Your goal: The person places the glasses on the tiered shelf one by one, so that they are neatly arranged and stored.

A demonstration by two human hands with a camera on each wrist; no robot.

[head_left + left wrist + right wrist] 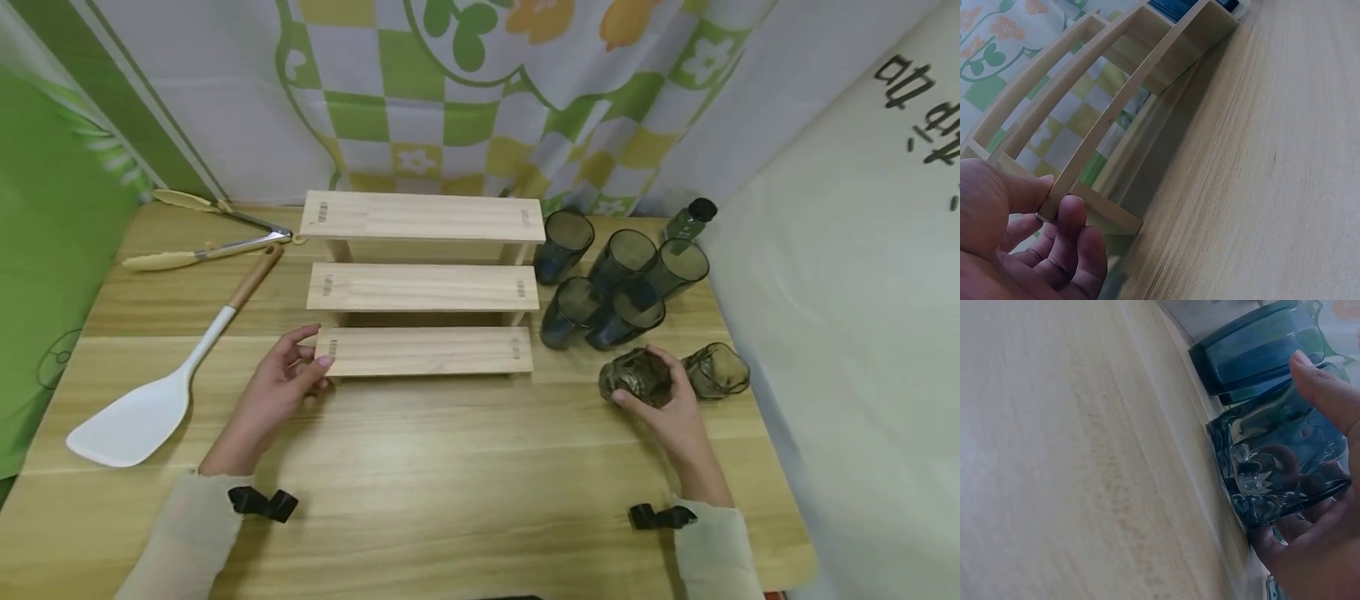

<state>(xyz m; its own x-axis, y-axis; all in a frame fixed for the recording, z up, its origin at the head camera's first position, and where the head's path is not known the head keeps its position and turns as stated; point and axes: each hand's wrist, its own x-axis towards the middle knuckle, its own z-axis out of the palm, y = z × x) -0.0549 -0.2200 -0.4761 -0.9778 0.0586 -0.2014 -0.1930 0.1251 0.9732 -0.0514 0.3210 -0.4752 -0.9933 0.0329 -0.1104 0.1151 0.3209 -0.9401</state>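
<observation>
A pale wooden three-step rack (431, 351) stands in the middle of the table. My left hand (288, 371) pinches the left end of its lowest step, thumb on top and fingertips beneath, as the left wrist view shows. On the right, my right hand (671, 408) grips a short, dimpled dark glass tumbler (1272, 459), thumb on one side and fingers round the other. In the right wrist view the tumbler stands upright, its base at the tabletop. A second short tumbler (717, 371) is just right of that hand. Behind them are several tall dark glasses (573, 312).
A small dark bottle with a black cap (690, 220) stands at the back right corner. Left of the rack lie yellow-tipped tongs (240, 245) and a white spatula with a wooden handle (142, 417). A checked curtain (465, 125) hangs behind the table (465, 483).
</observation>
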